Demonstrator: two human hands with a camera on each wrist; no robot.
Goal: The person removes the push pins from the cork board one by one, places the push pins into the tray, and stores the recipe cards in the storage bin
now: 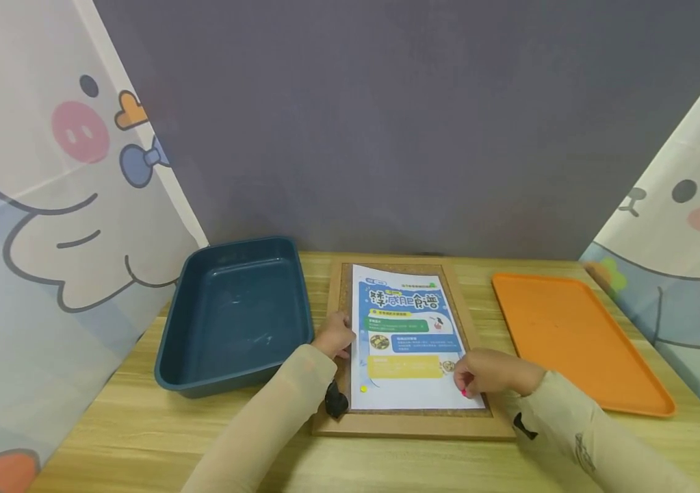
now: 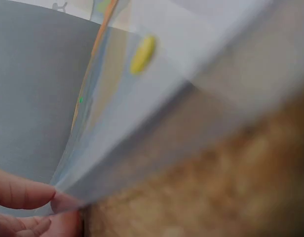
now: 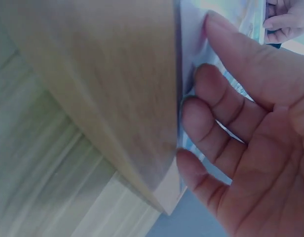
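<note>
A printed paper sheet lies on a wood-framed cork board. My left hand pinches the sheet's left edge between thumb and finger; in the left wrist view the sheet's near edge stands off the cork. A yellow thumbtack sits in the sheet's lower left corner. Over the sheet's lower right side, my right hand has its fingers curled, with a pink thumbtack at the fingertips. In the right wrist view the thumb touches the paper beside the wooden frame, and the pink thumbtack is hidden.
To the left of the board stands a deep dark-blue bin, close by the left forearm. An orange tray lies to the right, behind the right forearm. A grey partition rises behind the wooden table, with printed cloth walls at both sides.
</note>
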